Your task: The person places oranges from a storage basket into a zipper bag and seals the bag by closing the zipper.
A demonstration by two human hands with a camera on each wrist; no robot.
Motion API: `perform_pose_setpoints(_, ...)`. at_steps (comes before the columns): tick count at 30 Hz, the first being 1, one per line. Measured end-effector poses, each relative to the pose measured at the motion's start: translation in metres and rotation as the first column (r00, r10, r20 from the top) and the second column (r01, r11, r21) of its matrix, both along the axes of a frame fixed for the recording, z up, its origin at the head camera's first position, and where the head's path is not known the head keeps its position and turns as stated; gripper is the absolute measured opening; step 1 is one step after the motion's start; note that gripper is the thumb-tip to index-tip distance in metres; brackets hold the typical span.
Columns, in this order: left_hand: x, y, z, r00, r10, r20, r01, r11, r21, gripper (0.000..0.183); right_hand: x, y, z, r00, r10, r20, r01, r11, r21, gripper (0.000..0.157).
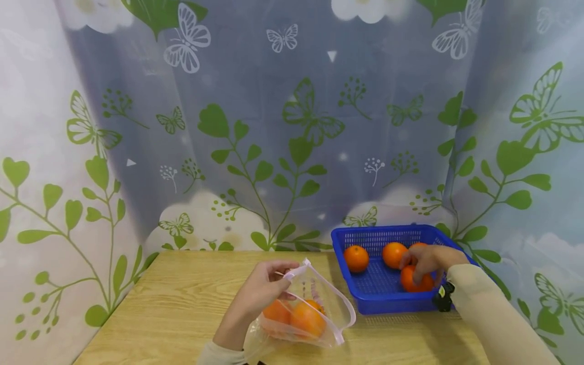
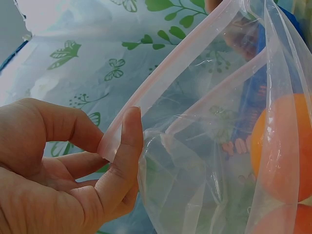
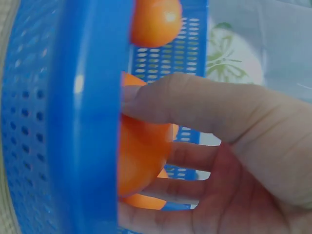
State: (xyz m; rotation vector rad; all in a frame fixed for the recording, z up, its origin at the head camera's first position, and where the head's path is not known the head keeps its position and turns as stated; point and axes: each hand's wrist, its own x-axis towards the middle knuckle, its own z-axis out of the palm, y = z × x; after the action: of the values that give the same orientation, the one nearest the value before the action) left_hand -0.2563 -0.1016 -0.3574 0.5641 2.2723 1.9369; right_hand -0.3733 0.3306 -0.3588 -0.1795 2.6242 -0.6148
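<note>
Orange-skinned and round, with no long axis to speak of, the gripped orange (image 1: 425, 284) sits in the near right part of the blue plastic basket (image 1: 394, 306), close behind its near wall. The right hand (image 1: 432, 257) holds it from above, thumb and fingers curled about it; the right wrist view confirms the contact.

Governing relation: the clear zip bag (image 1: 321, 288) lies left of the gripped orange and slightly nearer, beyond the basket's left wall. Its mouth gapes toward the right, the long axis slanting from far left to near right. The right hand is the nearer to the orange; the left hand is at the bag.

The left hand (image 1: 264, 288) pinches the pale pink zip strip (image 2: 170, 58) at the far left end of the mouth. Two bagged oranges (image 1: 308, 319) rest inside the film, side by side. Lettering on the bag: not legible.

Remaining in the basket: a far left orange (image 1: 356, 259), a middle orange (image 1: 393, 254) and a far right orange (image 1: 418, 245), the last partly hidden by the right hand. Bag and basket stand on a wood-grain tabletop (image 1: 182, 294); a butterfly-print backdrop (image 1: 255, 66) hangs behind.
</note>
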Motion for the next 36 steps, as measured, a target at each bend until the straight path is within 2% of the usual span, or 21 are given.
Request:
perform_pose_setpoints(4,-0.001,0.001,0.000,1.000,0.002,-0.006,-0.002,1.000,-0.004,0.036,0.000,0.001,0.005,0.999,0.050,-0.021,-0.050,0.998,-0.030,0.058)
perform_pose_setpoints(8,-0.001,0.000,0.000,1.000,0.001,-0.011,-0.001,1.000,-0.005,0.036,0.000,0.001,0.010,0.996,0.084,-0.032,-0.085,0.996,-0.033,0.055)
perform_pose_setpoints(12,0.000,0.000,0.000,1.000,0.001,-0.011,-0.001,1.000,-0.003,0.036,0.002,0.001,0.013,0.995,0.095,-0.032,-0.096,0.994,-0.056,0.052)
perform_pose_setpoints(21,0.001,0.000,0.000,1.000,0.000,0.000,0.000,1.000,0.004,0.036,0.005,-0.003,0.021,0.988,0.141,-0.065,-0.147,0.984,-0.102,0.058)
perform_pose_setpoints(30,0.000,0.000,0.000,1.000,-0.002,-0.001,0.002,1.000,0.000,0.036,0.012,-0.014,0.022,0.970,0.194,-0.143,-0.220,0.955,-0.196,0.061)
perform_pose_setpoints(36,0.000,0.000,0.001,1.000,-0.002,0.005,0.002,1.000,0.005,0.035,0.018,-0.020,0.023,0.957,0.217,-0.194,-0.258,0.939,-0.227,0.055)
